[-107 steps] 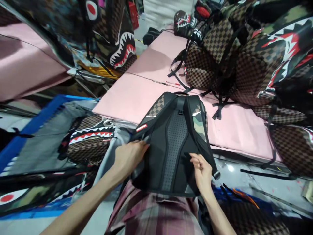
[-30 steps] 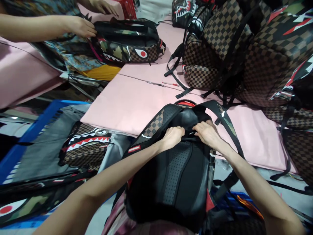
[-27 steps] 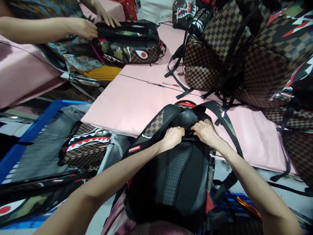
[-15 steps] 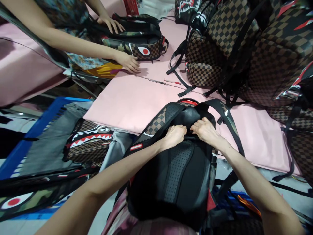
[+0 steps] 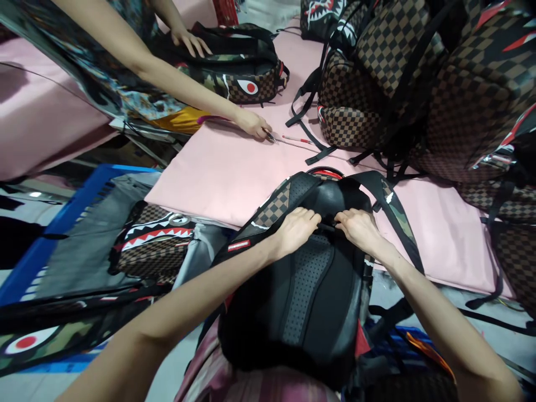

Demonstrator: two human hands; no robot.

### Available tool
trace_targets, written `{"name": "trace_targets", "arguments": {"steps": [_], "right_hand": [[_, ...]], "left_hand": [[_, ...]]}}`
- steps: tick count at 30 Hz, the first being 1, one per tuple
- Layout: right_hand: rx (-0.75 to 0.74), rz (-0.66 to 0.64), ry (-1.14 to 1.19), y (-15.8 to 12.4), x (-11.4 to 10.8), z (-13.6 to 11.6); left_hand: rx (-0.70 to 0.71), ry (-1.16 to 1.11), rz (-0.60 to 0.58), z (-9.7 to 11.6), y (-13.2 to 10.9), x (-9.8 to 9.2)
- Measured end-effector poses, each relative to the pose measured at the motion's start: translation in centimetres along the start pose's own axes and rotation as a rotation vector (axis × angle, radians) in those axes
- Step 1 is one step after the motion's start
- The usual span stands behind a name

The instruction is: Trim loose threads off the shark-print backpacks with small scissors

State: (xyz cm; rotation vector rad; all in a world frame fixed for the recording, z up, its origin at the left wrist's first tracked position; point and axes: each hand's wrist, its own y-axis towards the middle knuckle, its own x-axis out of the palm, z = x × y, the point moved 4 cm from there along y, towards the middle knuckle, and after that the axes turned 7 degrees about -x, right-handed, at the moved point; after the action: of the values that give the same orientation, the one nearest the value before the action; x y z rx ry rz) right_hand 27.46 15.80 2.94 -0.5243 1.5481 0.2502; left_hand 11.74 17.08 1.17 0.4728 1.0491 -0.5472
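A black backpack [image 5: 268,312] leans against the table edge with its padded back panel facing me and its shoulder straps spread to both sides. My left hand [image 5: 299,229] is closed on the upper part of that back panel, fingers pinched at a dark edge. Close by on the right, my right hand [image 5: 355,228] pinches the same edge, a small gap between the two hands. Whether the edge is a pocket opening or a strap seam, I cannot tell. The checkered left shoulder strap [image 5: 274,209] lies beside my left hand.
Across the pink table [image 5: 218,173] a co-worker's hand [image 5: 255,124] holds a small pointed tool, near another backpack [image 5: 251,86]. A red pen [image 5: 296,139] lies there. Checkered backpacks [image 5: 389,56] crowd the right. At left stands a blue crate [image 5: 79,195] with a shark-mouth bag [image 5: 154,245].
My hands stay at the backpack's upper back panel, shifting slightly and moving a little apart. The co-worker's nearer hand has reached right across the table and picked up the pointed tool.
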Motion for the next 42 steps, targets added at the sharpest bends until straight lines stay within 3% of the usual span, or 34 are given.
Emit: {"name": "trace_targets", "arguments": {"steps": [4, 7, 16, 22, 26, 30, 32, 37, 42], "right_hand": [[0.186, -0.024, 0.285, -2.1, 0.5, 0.1], [0.227, -0.093, 0.374, -2.9, 1.0, -0.4], [0.172, -0.213, 0.414, -0.6, 2.8, -1.0], [0.176, -0.220, 0.467, 0.1, 3.1, -1.4], [0.195, -0.164, 0.562, 0.5, 3.6, -1.5], [0.311, -0.007, 0.839, 0.3, 4.1, -0.4], [0.329, 0.022, 0.838, 0.1, 4.0, 0.0], [0.243, -0.190, 0.546, 0.2, 3.2, -0.5], [0.229, -0.198, 0.626, 1.3, 4.1, -1.5]], "left_hand": [[0.115, 0.110, 0.291, 1.1, -5.1, 2.9], [0.160, 0.119, 0.400, 1.9, -7.9, 3.8], [0.142, 0.085, 0.379, 1.5, -7.5, 3.6], [0.009, 0.079, 0.324, 0.8, -7.7, 4.2], [0.020, 0.052, 0.336, 0.8, -7.6, 4.1], [0.011, -0.028, 0.362, 0.9, -7.5, 3.7], [-0.021, -0.056, 0.354, 0.8, -7.4, 3.6], [-0.036, -0.055, 0.360, 0.8, -7.3, 3.6], [-0.047, -0.048, 0.363, 0.9, -7.2, 3.8]]}}
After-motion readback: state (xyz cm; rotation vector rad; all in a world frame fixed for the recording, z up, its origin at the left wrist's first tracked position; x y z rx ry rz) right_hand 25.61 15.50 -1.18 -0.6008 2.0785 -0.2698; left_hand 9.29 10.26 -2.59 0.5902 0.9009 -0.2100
